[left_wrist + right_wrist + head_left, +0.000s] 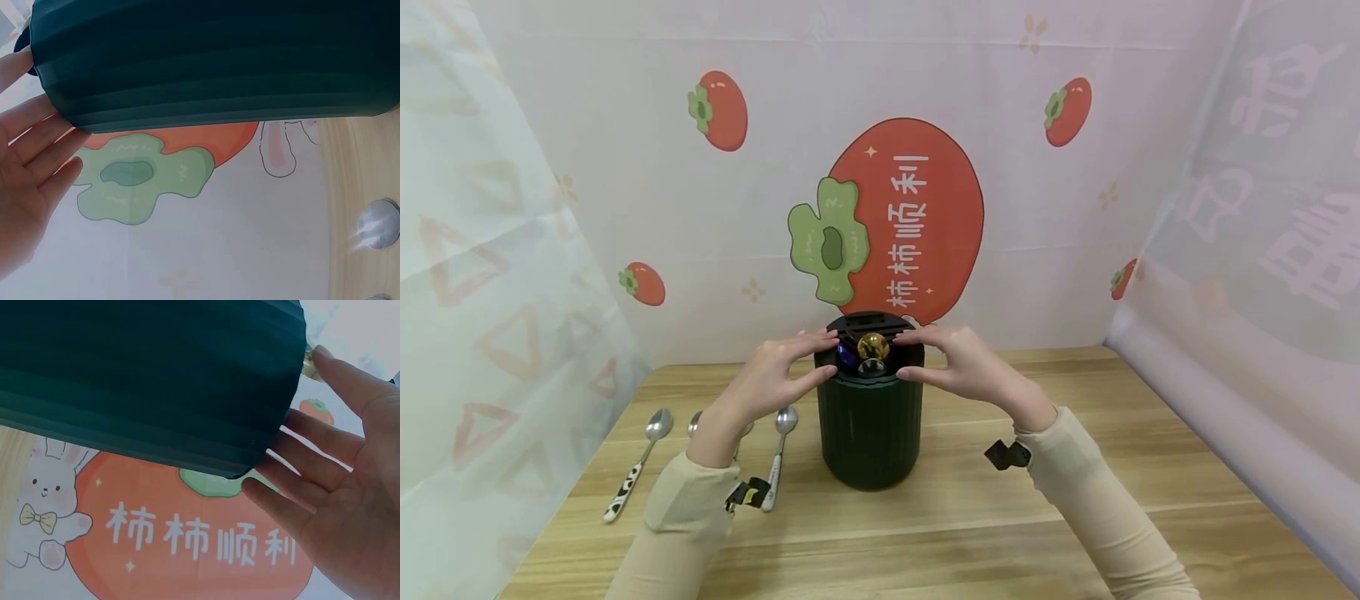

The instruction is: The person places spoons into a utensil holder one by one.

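A dark green ribbed canister (871, 433) with a black slotted top stands upright on the wooden table. Inside its mouth sit a shiny gold round piece (872, 346), a glossy blue-violet piece (847, 354) and a dark, glassy round piece (872, 367); their lower parts are hidden. My left hand (782, 367) is at the rim's left side, thumb nearer me, fingers extended over the edge. Opposite it, my right hand (966, 367) mirrors this pose at the right side. Both wrist views show loosely straight fingers along the canister's upper edge, with the palms off its wall.
Several metal spoons lie left of the canister, among them one with a black-and-white handle (625, 492) and one with a white handle (772, 479). My left forearm partly covers the others. A white cloth backdrop (700, 208) printed with persimmons rises behind the table.
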The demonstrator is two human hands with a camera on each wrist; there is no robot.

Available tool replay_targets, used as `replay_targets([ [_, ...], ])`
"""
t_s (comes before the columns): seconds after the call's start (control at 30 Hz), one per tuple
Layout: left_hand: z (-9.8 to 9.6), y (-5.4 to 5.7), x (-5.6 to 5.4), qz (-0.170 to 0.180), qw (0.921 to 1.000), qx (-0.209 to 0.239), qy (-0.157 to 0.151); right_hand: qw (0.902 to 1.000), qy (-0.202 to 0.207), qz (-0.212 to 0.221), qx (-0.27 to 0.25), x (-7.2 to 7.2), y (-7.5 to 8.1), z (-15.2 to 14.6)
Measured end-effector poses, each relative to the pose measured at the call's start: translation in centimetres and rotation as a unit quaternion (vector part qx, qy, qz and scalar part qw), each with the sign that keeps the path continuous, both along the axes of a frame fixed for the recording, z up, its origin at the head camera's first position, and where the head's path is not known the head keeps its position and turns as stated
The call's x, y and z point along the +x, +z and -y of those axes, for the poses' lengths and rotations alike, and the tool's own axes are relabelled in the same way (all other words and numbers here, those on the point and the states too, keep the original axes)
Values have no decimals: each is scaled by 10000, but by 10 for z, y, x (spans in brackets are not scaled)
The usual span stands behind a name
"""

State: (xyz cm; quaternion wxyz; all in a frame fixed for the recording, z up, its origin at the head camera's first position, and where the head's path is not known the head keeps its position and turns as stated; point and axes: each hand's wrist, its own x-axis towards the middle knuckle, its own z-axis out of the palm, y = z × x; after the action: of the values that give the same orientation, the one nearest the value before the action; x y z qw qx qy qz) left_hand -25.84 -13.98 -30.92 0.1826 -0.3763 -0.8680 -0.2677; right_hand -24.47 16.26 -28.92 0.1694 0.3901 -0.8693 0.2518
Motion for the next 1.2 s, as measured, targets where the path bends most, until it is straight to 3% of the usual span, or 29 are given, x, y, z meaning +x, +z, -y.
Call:
replay_targets([
  [0.77,-2,1,0,36,10000,-8,22,9988,343,-188,-280,-4,-8,-1],
  [1.2,-1,-1,1,-85,10000,-23,-5,9985,502,-199,-130,-9,-9,-4],
])
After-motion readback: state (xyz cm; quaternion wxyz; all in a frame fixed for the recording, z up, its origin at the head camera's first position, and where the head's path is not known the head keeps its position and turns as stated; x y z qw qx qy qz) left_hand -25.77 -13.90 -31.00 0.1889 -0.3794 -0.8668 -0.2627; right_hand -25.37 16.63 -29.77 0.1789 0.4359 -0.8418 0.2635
